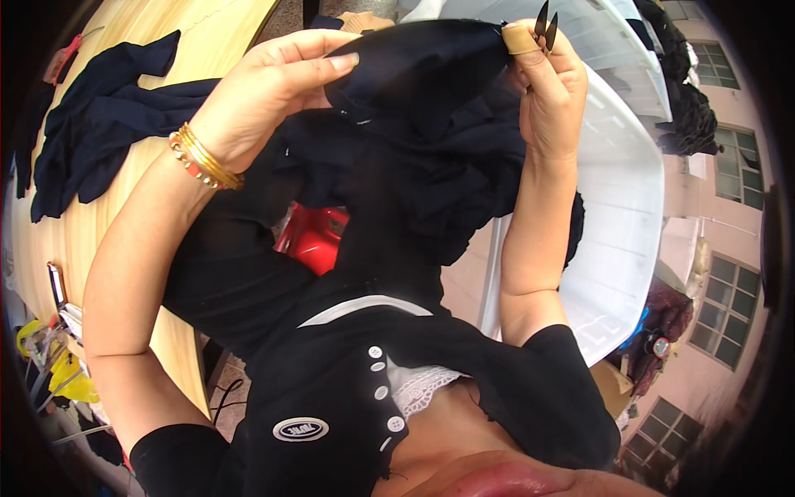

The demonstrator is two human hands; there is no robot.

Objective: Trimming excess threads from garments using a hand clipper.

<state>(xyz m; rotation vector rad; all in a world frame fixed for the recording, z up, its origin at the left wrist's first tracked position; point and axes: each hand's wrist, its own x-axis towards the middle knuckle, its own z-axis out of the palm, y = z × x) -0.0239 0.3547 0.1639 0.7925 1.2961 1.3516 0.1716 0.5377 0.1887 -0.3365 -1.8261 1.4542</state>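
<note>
Raised at the top of the view, a dark navy piece of fabric [422,74] is stretched between my two hands. My left hand [286,83], with gold bangles at the wrist, pinches its left end between thumb and fingers. The right end is gripped by my right hand [553,95], which has a tan band round one finger. Small thread snips [545,29] are also tucked in that hand, their dark blades pointing up past the fingers. More dark cloth [414,182] lies heaped below, over my lap. The snips' handle is mostly hidden by my fingers.
On the left stands a pale wooden table [124,224] with a dark navy garment [108,124] spread on it. A large white plastic tub [621,199] is close on the right. Something red and glossy [315,236] shows below the cloth. Yellow items [70,373] lie at the lower left.
</note>
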